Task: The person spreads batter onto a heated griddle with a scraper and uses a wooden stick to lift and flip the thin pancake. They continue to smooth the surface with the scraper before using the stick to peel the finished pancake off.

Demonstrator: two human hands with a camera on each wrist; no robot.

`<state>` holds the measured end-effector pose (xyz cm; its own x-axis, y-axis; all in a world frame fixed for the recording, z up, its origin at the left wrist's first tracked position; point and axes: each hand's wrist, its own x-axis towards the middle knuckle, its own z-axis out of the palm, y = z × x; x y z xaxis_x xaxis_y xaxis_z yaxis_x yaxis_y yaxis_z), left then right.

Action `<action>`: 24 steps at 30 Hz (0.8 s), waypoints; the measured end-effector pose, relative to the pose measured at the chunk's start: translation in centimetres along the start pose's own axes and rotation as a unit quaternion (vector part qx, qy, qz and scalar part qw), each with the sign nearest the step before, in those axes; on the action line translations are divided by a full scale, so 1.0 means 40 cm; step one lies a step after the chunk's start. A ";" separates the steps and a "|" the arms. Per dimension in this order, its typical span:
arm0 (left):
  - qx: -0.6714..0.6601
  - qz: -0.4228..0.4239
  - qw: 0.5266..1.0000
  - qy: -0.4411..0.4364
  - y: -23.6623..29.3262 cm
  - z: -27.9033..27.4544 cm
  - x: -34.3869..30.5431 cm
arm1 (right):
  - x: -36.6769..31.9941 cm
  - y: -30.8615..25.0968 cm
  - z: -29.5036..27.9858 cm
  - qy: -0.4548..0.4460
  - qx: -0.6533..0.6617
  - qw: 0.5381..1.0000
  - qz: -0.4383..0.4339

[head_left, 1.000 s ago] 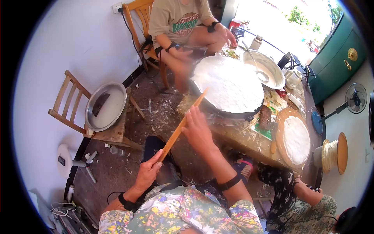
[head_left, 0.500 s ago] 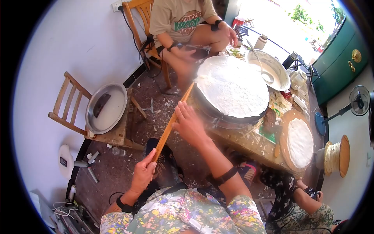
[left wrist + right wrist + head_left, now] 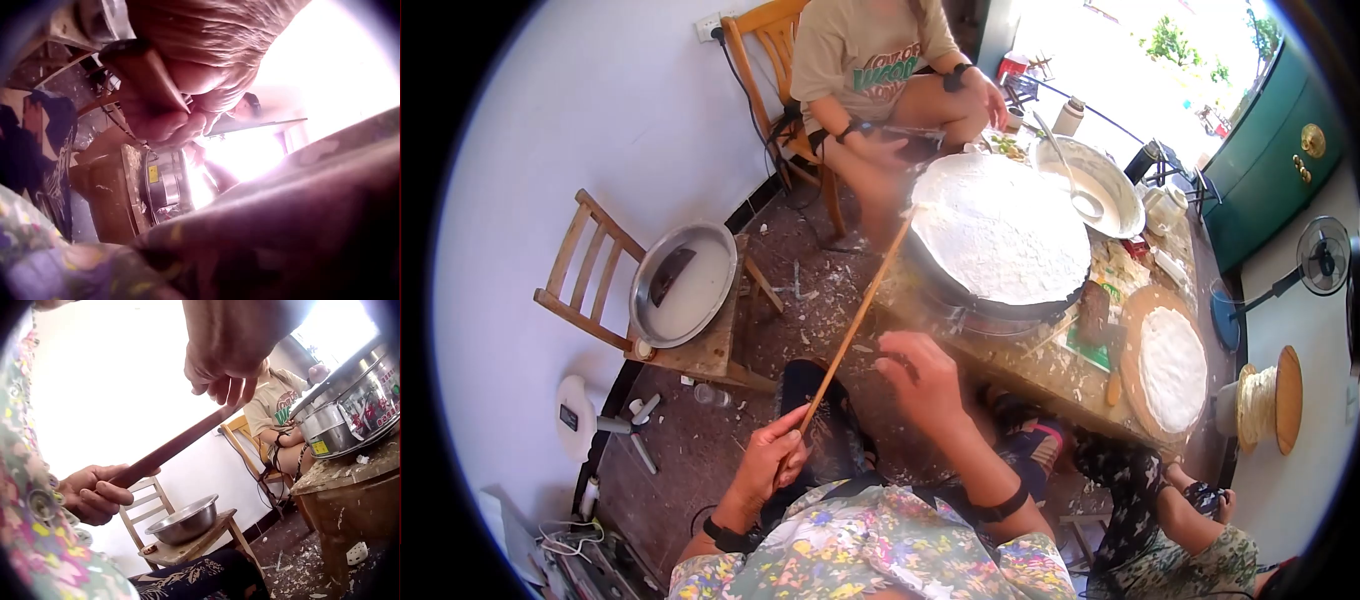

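My left hand point(image 3: 768, 464) grips the lower end of a long thin wooden stick point(image 3: 853, 325), also seen in the right wrist view point(image 3: 178, 444). The stick slants up to the near left edge of a round griddle point(image 3: 940, 262), where its tip meets a white sheet point(image 3: 1000, 225) covering the top. My right hand point(image 3: 927, 385) is off the stick, to its right and short of the table, with bent, relaxed fingers and nothing held. In the left wrist view the left hand point(image 3: 187, 81) wraps the stick's end point(image 3: 147, 72).
A person point(image 3: 870, 70) sits behind the griddle. Right of it are a batter basin point(image 3: 1125, 215) with a ladle and a round board point(image 3: 1135, 360) bearing a white sheet. A metal basin point(image 3: 727, 290) rests on a chair at left. Another person's legs point(image 3: 1190, 520) are at lower right.
My right hand has come off the stick and drawn back toward me. The stick has turned to show a narrower side, its tip now against the sheet's left edge.
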<state>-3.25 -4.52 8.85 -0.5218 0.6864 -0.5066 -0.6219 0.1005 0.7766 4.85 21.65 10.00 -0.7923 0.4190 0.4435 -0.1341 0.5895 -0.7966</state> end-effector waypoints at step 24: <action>-0.168 -0.139 0.945 -0.242 -0.069 0.000 -0.039 | -0.190 -0.014 -0.187 0.278 0.516 0.781 0.216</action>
<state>-0.71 -5.87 7.48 -0.0330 0.9243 -0.3802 -0.8885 0.1470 0.4346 15.39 23.29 10.14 -0.5542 0.8289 -0.0764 -0.5609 -0.4397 -0.7014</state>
